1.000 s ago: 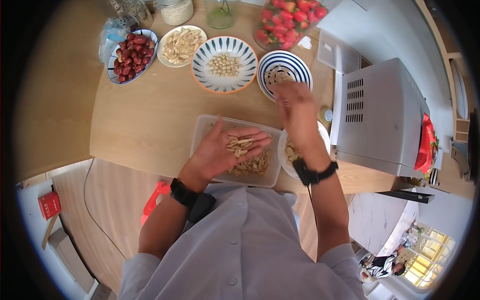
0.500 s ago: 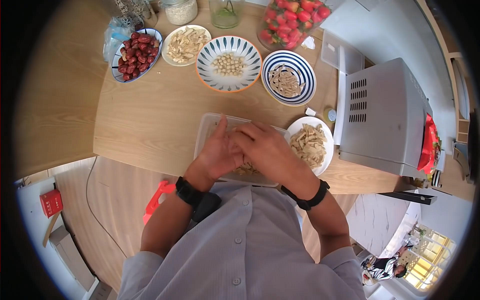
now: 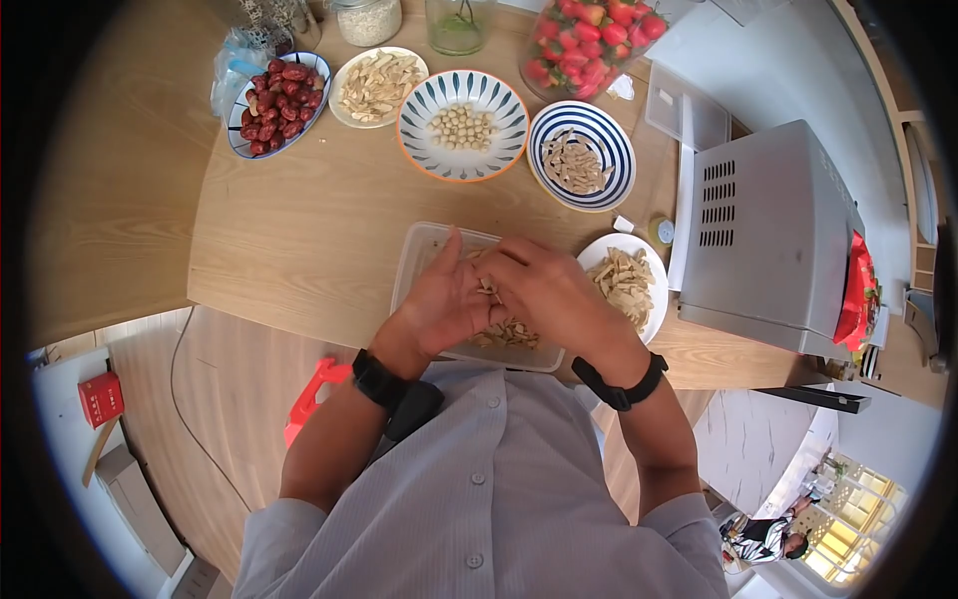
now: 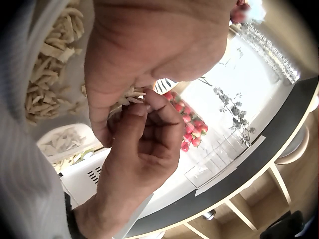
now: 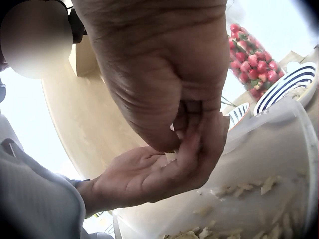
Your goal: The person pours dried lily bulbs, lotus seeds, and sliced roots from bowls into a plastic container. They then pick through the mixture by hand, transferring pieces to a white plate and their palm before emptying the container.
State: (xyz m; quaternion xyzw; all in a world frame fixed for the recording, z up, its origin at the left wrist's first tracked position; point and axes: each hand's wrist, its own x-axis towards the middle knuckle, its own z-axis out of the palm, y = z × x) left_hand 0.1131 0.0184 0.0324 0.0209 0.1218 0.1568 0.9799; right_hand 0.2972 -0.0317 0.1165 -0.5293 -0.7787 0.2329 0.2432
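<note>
My left hand (image 3: 436, 311) is palm up over a clear plastic box (image 3: 408, 262), cupping a few pale dried slices (image 4: 132, 95). Above it, my right hand (image 3: 559, 304) bends down into that palm. Thumb and forefinger of the right hand pinch at a slice there, as the left wrist view shows. More pale slices (image 4: 42, 94) lie in the box under both hands. Right of the box, a white plate (image 3: 654, 317) bears larger dried slices (image 3: 624, 285). The right hand covers part of the left fingers.
Behind the box stand a blue-striped bowl (image 3: 621, 190) with thin dried pieces, an orange-rimmed bowl (image 3: 424, 160) of round pale seeds, a plate of slices (image 3: 379, 88) and a dish of red dates (image 3: 284, 105). A strawberry container (image 3: 589, 45) and a grey appliance (image 3: 768, 235) stand right.
My right hand has come back from the blue-striped bowl to the left palm, and its fingers now work on slices there. The left hand has stayed over the box.
</note>
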